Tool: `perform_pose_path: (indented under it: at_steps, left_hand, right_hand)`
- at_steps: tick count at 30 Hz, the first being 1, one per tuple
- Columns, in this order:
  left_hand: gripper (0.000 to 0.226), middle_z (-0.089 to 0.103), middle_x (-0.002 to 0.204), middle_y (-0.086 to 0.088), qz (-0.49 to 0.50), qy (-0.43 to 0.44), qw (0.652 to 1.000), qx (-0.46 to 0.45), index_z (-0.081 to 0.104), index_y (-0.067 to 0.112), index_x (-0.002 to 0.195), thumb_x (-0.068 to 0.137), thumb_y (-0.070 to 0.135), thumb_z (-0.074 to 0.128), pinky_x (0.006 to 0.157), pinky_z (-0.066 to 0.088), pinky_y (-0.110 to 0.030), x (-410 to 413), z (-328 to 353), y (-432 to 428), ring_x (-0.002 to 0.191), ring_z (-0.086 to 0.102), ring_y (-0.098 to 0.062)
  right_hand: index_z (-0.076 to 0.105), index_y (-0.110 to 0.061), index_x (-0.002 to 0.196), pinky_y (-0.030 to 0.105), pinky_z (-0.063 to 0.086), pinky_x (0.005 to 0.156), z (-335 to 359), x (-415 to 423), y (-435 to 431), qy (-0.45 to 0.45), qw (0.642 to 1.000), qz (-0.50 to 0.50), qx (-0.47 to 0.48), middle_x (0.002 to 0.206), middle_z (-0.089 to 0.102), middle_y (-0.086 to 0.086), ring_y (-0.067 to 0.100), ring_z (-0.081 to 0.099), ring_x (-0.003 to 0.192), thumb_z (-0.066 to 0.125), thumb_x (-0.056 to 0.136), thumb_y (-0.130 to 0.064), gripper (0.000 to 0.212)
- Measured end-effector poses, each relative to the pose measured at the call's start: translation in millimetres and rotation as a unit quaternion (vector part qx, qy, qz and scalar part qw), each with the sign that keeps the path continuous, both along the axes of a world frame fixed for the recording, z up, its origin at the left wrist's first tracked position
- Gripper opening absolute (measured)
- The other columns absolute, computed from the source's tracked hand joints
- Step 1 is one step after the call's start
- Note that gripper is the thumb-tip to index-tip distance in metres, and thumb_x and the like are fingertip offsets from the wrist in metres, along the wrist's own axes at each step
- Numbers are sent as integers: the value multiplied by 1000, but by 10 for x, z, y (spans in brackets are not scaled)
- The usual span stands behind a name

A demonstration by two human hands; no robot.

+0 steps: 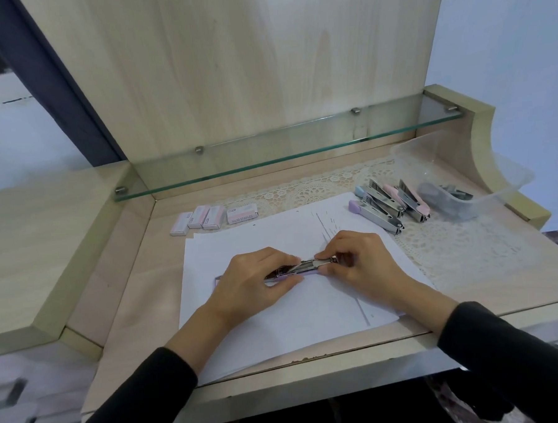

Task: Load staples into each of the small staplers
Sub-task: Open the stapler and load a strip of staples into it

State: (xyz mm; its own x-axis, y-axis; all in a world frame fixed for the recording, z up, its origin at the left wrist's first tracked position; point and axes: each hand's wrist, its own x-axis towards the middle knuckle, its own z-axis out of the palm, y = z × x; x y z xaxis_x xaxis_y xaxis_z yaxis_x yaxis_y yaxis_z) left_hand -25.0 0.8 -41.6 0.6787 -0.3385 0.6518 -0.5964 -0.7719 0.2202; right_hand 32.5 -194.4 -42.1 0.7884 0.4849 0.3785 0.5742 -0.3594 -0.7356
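While it lies open on the white paper (272, 234) in the middle of the desk (124, 303), the purple stapler (303, 269) is held by both hands. The left hand (258, 277) grips its back part, and the right hand (362, 260) pinches its shiny metal front. More staplers (389, 205) lie at the far right, beside a clear tub (456, 169). Small staple boxes (211, 216) sit far left.

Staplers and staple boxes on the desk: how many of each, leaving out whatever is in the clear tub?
Staple boxes: 4
Staplers lying at the right: 4
Stapler held by left hand and right hand: 1
Total: 9
Clear tub contents: too blurred to count.
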Motion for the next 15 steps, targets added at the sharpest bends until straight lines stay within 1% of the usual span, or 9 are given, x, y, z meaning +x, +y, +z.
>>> perform_pose_path:
  at_steps: [3,5,8,10,13,15]
  left_hand:
    - [13,65,64,1,56,-45,997,-12,59,18,76,78,29,65,44,45,-27,38,-47,-103,57,54,-8]
    - [10,63,61,2,89,-55,994,-26,54,21,75,78,26,63,42,45,-28,46,-74,-146,56,53,-8]
    - [13,66,72,5,114,-13,990,-86,51,25,86,75,27,57,53,51,-27,5,-59,-191,61,61,-5]
    - [20,67,79,5,125,7,987,-98,50,25,93,73,26,54,56,52,-25,-11,-46,-209,63,63,-3]
    - [24,67,86,4,125,24,984,-127,50,23,98,74,21,47,60,53,-21,-34,-30,-197,66,63,-5]
    - [24,64,87,8,114,42,982,-145,53,19,99,76,22,47,65,53,-19,-65,-31,-168,71,63,-5]
  right_hand:
    - [73,-8,76,7,34,54,-5,-3,1,-4,1000,0,0,65,56,-8,-4,50,60,77,67,-9,10]
    - [73,-8,76,6,34,55,-8,4,2,-5,1000,-1,-2,64,53,-15,-5,51,61,77,68,-8,10]
    - [73,-8,78,6,35,57,-13,18,-3,-5,1000,-4,-7,65,52,-17,-6,51,63,76,68,-7,10]
    - [73,-8,78,7,35,57,-18,24,-6,-2,1000,-3,-6,65,52,-16,-4,51,64,76,68,-7,10]
    - [73,-8,78,7,35,58,-26,34,-6,-3,1000,1,-9,66,56,-8,-4,51,64,76,68,-7,11]
    - [73,-8,78,6,35,58,-37,41,-10,-9,1000,3,-13,70,60,-1,-3,51,65,77,68,-7,11]
